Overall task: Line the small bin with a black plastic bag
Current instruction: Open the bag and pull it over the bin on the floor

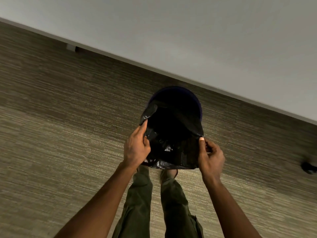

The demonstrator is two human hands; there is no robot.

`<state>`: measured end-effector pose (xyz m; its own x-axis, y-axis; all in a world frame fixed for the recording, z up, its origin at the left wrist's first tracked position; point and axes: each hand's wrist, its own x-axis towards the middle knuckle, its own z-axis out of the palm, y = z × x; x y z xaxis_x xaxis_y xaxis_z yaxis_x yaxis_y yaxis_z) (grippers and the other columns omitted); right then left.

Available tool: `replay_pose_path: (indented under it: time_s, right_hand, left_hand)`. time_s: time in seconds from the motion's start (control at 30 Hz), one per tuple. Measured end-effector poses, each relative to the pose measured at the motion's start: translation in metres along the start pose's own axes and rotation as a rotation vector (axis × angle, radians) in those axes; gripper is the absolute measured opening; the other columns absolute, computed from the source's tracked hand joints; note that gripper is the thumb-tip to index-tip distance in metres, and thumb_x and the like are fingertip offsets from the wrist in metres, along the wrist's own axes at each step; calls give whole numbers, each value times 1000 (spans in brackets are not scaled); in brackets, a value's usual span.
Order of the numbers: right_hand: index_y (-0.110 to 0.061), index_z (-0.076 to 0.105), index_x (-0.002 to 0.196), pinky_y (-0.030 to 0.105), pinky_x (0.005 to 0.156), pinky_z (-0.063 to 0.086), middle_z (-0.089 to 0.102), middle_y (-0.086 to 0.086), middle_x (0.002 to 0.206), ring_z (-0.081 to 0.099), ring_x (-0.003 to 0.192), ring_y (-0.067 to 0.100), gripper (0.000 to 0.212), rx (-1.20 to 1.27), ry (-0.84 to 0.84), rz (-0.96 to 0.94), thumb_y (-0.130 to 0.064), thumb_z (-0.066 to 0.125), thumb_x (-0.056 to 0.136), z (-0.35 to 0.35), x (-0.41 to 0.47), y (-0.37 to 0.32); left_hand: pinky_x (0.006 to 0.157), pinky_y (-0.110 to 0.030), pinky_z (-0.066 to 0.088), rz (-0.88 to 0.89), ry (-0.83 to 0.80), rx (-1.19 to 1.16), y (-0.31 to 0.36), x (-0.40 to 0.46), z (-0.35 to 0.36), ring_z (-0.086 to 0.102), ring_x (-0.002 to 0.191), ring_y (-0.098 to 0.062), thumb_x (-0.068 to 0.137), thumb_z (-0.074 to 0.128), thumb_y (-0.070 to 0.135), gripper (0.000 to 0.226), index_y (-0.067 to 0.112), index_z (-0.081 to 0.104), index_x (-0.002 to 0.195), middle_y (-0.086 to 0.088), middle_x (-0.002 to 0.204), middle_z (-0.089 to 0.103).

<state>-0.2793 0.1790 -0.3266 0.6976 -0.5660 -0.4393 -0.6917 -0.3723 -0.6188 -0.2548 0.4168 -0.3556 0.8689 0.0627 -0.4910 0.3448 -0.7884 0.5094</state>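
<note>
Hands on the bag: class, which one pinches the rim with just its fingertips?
The right hand pinches the black plastic bag with fingertips; the left hand grips its edge more fully.

Room fixtures: carpet, wall, baseboard.
Striped grey-brown carpet floor; plain pale wall meeting it along a light baseboard; small dark blurred object on the carpet at the right edge; olive-green trousers.
</note>
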Motion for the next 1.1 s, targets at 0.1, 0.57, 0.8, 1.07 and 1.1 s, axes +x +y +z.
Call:
replay_pose_path:
  time_s: [0.1, 0.57, 0.8, 1.07, 1.1]
  right_hand:
    - [-14, 79, 106, 40, 70, 60, 74, -1, 87, 68, 81, 22, 42, -60, 53, -33, -51, 60, 98, 14, 30, 2]
    - [-4, 79, 106, 39, 84, 54, 78, 19, 107, 74, 98, 30, 32, -44, 214, -423, -30, 60, 102, 76, 155, -59]
    - [-1, 78, 105, 37, 76, 50, 77, 25, 104, 73, 95, 39, 25, -143, 141, -354, -19, 61, 102, 91, 149, -16]
    - [0, 60, 119, 21, 65, 41, 74, 13, 95, 65, 74, 17, 23, -135, 160, -540, -15, 58, 101, 87, 138, -6]
    - [-3, 57, 120, 21, 64, 41, 73, 12, 94, 65, 72, 18, 22, -149, 118, -541, -15, 56, 102, 84, 130, -3]
  left_hand:
    - [95, -41, 55, -32, 39, -18, -9, 27, 9, 65, 121, -28, 98, 60, 23, 47, 13, 54, 144, -8, 134, 66]
    - [105, -25, 38, 69, 367, -21, 7, 158, -1, 61, 129, -27, 90, 63, 19, 53, 16, 60, 143, -9, 139, 67]
    - [102, -20, 34, 63, 172, -35, -5, 134, 25, 60, 131, -25, 81, 44, 54, 77, 17, 55, 147, -8, 143, 63]
    - [89, -27, 48, 139, 230, 16, -17, 143, 34, 71, 108, -30, 98, 55, 32, 40, 10, 69, 128, -14, 120, 75]
    - [86, -24, 48, 180, 232, 37, -20, 134, 36, 74, 103, -29, 100, 55, 28, 34, 10, 72, 124, -13, 116, 77]
